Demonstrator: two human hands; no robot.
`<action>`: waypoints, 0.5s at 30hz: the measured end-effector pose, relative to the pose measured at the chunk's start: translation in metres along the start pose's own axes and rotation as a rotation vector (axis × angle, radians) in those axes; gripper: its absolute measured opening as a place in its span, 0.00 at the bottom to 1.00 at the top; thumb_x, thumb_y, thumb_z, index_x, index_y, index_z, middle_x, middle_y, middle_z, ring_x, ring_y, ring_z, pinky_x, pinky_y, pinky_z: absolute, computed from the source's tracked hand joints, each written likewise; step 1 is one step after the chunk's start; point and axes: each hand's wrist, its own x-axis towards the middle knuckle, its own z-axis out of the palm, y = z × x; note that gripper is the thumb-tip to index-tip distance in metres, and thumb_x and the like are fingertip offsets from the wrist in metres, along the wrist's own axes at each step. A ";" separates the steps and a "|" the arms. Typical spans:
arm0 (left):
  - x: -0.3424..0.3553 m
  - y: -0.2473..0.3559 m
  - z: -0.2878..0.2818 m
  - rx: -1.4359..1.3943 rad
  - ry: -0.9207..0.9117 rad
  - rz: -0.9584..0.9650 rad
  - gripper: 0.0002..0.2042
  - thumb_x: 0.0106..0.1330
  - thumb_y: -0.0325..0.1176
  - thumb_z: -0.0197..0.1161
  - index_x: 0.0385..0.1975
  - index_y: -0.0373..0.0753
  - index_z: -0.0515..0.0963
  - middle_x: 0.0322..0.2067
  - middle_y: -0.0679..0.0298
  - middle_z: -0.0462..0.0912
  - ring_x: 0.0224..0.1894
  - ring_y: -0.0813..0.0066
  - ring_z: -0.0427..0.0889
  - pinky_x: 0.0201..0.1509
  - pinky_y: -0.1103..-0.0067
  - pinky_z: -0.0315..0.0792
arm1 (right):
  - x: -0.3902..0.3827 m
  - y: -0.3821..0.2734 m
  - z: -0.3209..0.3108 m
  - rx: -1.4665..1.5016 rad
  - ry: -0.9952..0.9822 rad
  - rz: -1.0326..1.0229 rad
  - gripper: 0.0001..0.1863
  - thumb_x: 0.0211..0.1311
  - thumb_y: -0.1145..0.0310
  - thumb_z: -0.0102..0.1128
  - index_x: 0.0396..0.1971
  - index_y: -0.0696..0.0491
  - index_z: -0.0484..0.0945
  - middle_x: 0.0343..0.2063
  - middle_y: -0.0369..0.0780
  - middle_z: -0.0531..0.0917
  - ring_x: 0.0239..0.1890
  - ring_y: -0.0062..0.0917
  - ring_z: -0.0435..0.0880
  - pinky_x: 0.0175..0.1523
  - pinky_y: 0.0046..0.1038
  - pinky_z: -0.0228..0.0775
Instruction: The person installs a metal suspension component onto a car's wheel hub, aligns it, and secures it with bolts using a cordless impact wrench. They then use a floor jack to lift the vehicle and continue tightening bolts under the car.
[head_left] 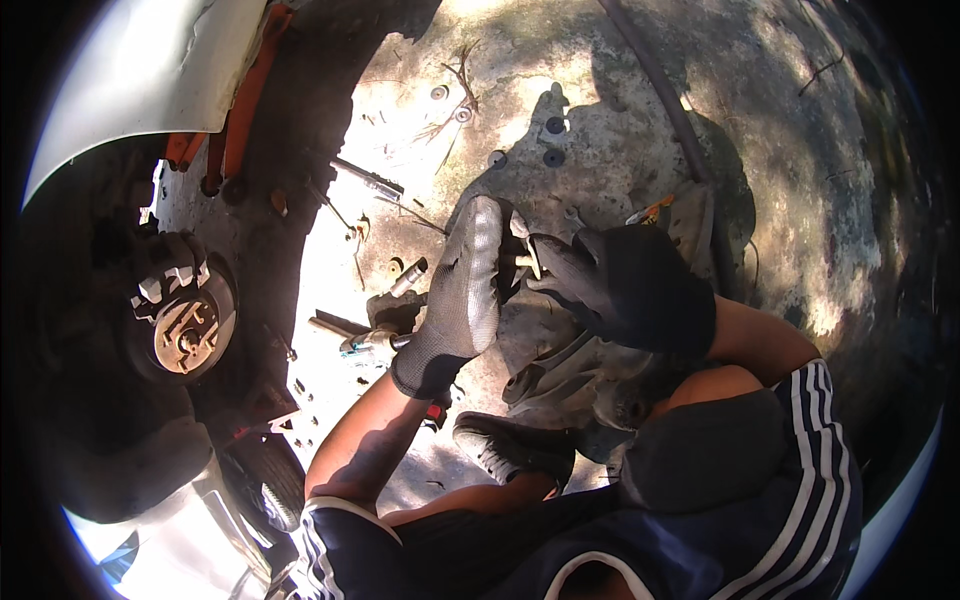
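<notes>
My left hand [474, 275], in a grey-and-black work glove, is raised in front of me with its fingers curled. Whatever lies inside its grip is hidden by the palm and fingers. Close on its right, my right hand [625, 285] wears a dark glove, and its fingertips pinch a small pale piece [532, 262] with a short stem and a thin flat end. The stem points toward the left hand's fingers. Below the hands, a dark metal suspension arm [550, 368] with rounded ends lies on the ground by my knee.
At left, a wheel hub [188, 338] with a brake caliper [172, 272] is exposed below a white body panel [140, 75]. An orange stand [245, 100] is beside it. Tools, including a chrome socket [408, 278] and a long bar [366, 180], lie on concrete. Dark washers [554, 158] lie farther off.
</notes>
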 end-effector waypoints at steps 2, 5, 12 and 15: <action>-0.005 -0.008 -0.003 0.125 -0.017 0.099 0.24 0.80 0.51 0.32 0.47 0.39 0.73 0.37 0.66 0.75 0.33 0.82 0.71 0.40 0.81 0.70 | 0.005 -0.004 -0.003 0.000 0.015 -0.021 0.14 0.60 0.60 0.63 0.40 0.54 0.79 0.21 0.44 0.77 0.20 0.35 0.81 0.25 0.37 0.71; -0.007 -0.011 -0.008 0.224 -0.064 0.249 0.23 0.81 0.48 0.31 0.47 0.37 0.71 0.43 0.61 0.74 0.43 0.76 0.73 0.51 0.78 0.68 | 0.012 -0.004 -0.010 0.231 0.005 0.002 0.12 0.62 0.62 0.62 0.40 0.55 0.79 0.19 0.45 0.77 0.20 0.38 0.81 0.26 0.38 0.70; -0.017 -0.011 -0.008 0.320 -0.076 0.320 0.18 0.74 0.32 0.41 0.59 0.31 0.65 0.60 0.45 0.69 0.65 0.53 0.67 0.71 0.65 0.59 | 0.017 -0.005 0.007 0.780 0.223 0.036 0.13 0.61 0.64 0.63 0.40 0.57 0.78 0.17 0.46 0.77 0.21 0.41 0.80 0.29 0.38 0.71; -0.020 -0.011 -0.011 0.431 -0.086 0.359 0.23 0.69 0.23 0.46 0.65 0.28 0.63 0.62 0.40 0.68 0.67 0.47 0.66 0.71 0.63 0.59 | 0.017 -0.003 0.004 0.439 0.124 -0.028 0.15 0.59 0.65 0.62 0.43 0.57 0.78 0.18 0.44 0.77 0.21 0.40 0.81 0.28 0.37 0.72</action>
